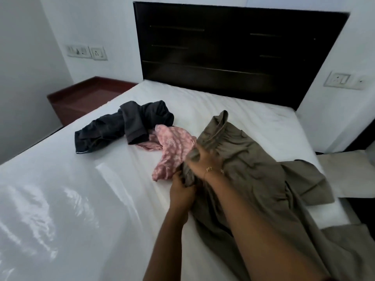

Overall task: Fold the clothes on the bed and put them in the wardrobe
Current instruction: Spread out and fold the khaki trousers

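From the head camera, you look down across a bed covered with a smooth white sheet [81, 189], glossy with window reflections on its near left part. Your left hand [181, 192] is curled around a bunched edge of the large olive-green cloth garment [253, 173], fingers wrapped into the fabric. Your right hand [203, 159], with a thin gold bracelet [214, 170] at the wrist, clenches the same garment just above the left hand, gathering a fold of it near the waistband end. The olive garment lies spread over the right side of the bed, its far end reaching toward the headboard and its near part trailing down past the mattress edge at the lower right. Touching its left edge lies a crumpled pink patterned cloth garment [172, 147], partly tucked under the fold you hold. Beyond that, toward the middle of the bed, sits a rumpled dark grey garment [125, 122], one cuffed end overlapping the pink piece. A dark wooden headboard [233, 53] stands against the white wall, with white switch plates [86, 51] to its left and another socket plate [343, 80] to its right. A reddish-brown wooden bedside unit [85, 96] stands beside the far left corner of the bed.
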